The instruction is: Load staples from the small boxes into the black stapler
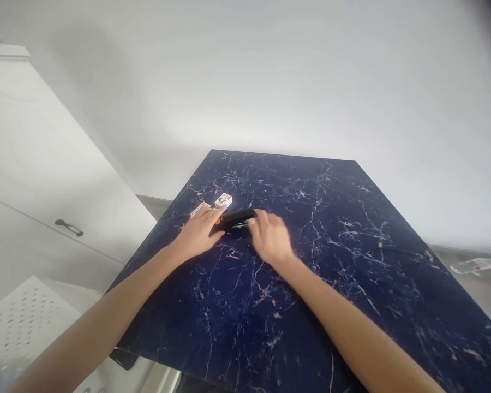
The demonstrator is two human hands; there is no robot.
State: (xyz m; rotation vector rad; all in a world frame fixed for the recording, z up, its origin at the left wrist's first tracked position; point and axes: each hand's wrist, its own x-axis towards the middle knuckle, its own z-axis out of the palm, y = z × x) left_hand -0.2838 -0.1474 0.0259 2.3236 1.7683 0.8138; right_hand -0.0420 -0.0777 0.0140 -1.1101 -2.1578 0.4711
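Observation:
A black stapler (238,219) with a shiny metal strip along its near side lies across the middle of the blue table. My left hand (198,232) has thumb and index finger on either side of its left end, where a bit of orange shows. At the other end, my right hand (271,236) grips the stapler, thumb in front and fingers behind; this hand is slightly blurred. Just beyond my left index finger is a small white box (223,200) with red print. Another white and red packet (200,209) is partly covered by my left fingers.
The dark blue marble-patterned table (311,305) stands against a pale wall. To the left are a white cabinet (36,164) with a dark handle and a perforated white surface (22,322). A clear plastic bottle (477,266) lies beyond the right edge. A dark object (124,358) shows below the near-left corner.

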